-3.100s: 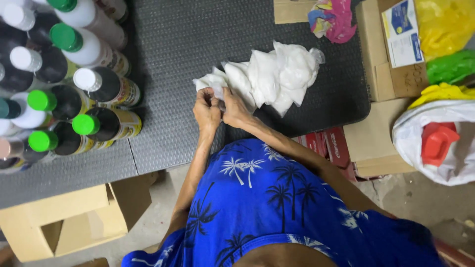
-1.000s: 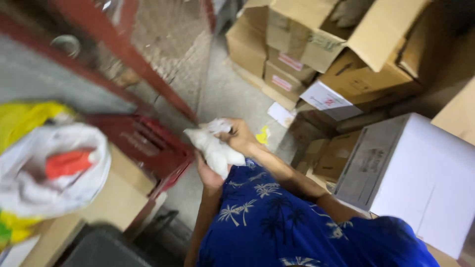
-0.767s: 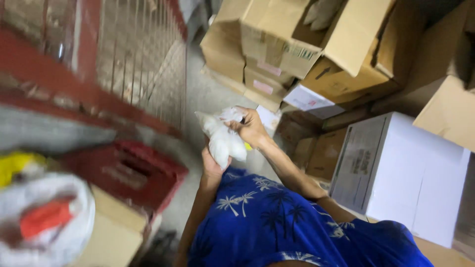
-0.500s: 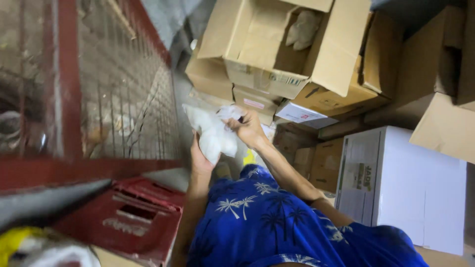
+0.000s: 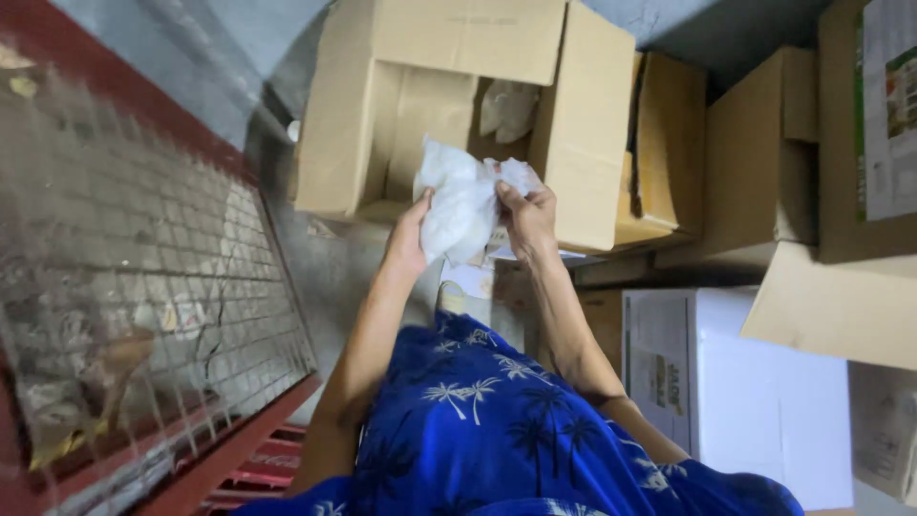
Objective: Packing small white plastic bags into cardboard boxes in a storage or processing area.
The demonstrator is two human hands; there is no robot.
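**A:** What is each hand doing here?

**B:** Both hands are holding up a bundle of white plastic bags (image 5: 463, 205) in front of an open cardboard box (image 5: 458, 105). The left hand (image 5: 411, 234) is cupping the bundle's left side with its fingers closed on it; the right hand (image 5: 527, 218) is pinching the upper right edge between thumb and fingers.

**A:** And where is the bundle sitting relative to the box?

**B:** It is hanging in the air just before the box's open side, near the lower edge of the opening and not resting on anything. One more white bag (image 5: 508, 110) is lying inside the box, toward its right wall.

**A:** What else is standing around?

**B:** A red wire-mesh rack (image 5: 143, 315) is filling the left side, a white carton (image 5: 755, 382) is standing at the lower right, and more brown boxes (image 5: 755, 162) are stacking up behind it. The person's blue palm-print garment (image 5: 497, 430) is covering the lower middle.

**A:** What could be going wrong from here?

**B:** In my judgement, the thin plastic is looking slippery and loosely gathered, so a bag may be sliding out of the lower part of the bundle, where no fingers are closing on it, and dropping to the floor between the box and the rack. The light pinch on the right may also be letting the top edge slip free.
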